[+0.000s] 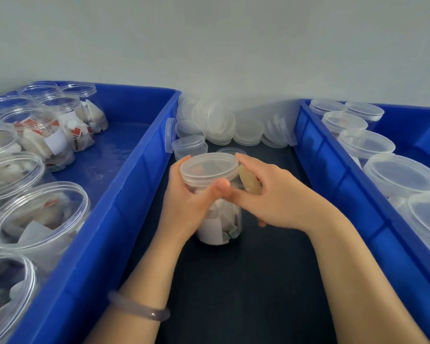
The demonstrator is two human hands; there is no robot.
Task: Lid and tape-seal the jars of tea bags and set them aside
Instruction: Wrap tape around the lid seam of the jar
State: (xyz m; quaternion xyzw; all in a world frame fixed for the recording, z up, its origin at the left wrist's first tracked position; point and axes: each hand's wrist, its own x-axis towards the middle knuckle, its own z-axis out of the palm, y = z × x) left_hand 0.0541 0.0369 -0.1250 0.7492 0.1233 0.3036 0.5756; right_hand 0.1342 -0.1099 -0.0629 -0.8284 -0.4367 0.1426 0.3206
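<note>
Taping looks to us like the step in hand. In the head view, the only one we have, the jar of tea bags stands upright on the dark counter between the two blue bins, and its lid is already seated on top.

Our left hand wraps the jar's body just under the lid. The fingers curl round the far side and the thumb presses on the near wall. Our right hand closes on a tan tape roll and holds it against the jar's right side at the lid's lower edge, with its fingertips reaching over the lid's far rim. Whether a strip of tape is already stuck to the plastic we cannot tell, since the tape is clear and the hand blurs that spot.

The left bin holds open jars of tea bags without lids. The right bin holds lidded jars, so we judge that is where this one goes. Spare lids lie heaped at the back of the counter.

We judge the next move calls for running the tape round the seam where lid meets jar. The left hand would turn or steady the jar while the right keeps the strip level and taut. If the roll drifts, the tape may crease or miss the seam.
</note>
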